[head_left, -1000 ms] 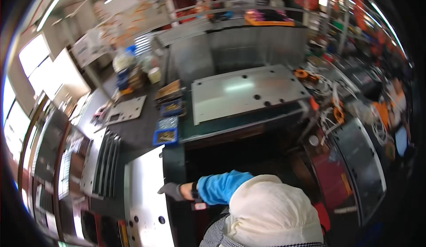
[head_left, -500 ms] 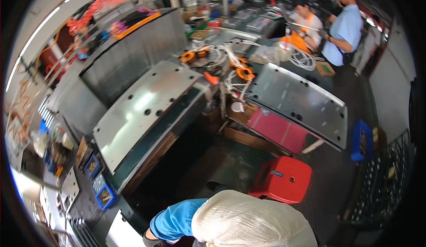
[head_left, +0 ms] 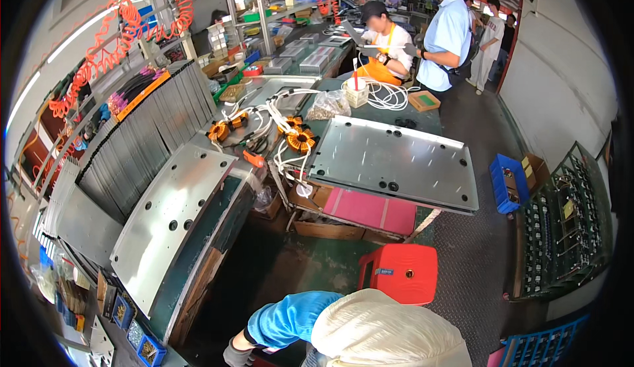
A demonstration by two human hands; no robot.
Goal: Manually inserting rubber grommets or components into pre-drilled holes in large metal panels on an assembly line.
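Observation:
My left hand [head_left: 238,354] wears a grey glove and comes out of a blue sleeve [head_left: 294,321] at the lower edge. Its fingers are partly cut off, so I cannot tell whether it holds anything. A cream cloth garment [head_left: 389,331] covers the bottom middle. My right hand is out of sight. Left of me, a silver metal panel with round black holes [head_left: 173,218] lies on a green-topped workbench [head_left: 214,238]. Ahead lies a second metal panel with raised edges [head_left: 396,159]. Copper-wound rings [head_left: 300,139] with white cables [head_left: 267,119] lie between the panels.
A red stool [head_left: 406,274] stands in front of me. Upright metal sheets [head_left: 148,139] line the left bench. Two people, one in an orange apron [head_left: 389,63] and one in a light blue shirt [head_left: 444,30], are beyond the far bench. A blue bin [head_left: 508,182] and a rack [head_left: 564,228] stand at right.
My view has swung right and sharpened, so benches and panels now sit further left in it. My left hand shows slightly more, further right in the picture.

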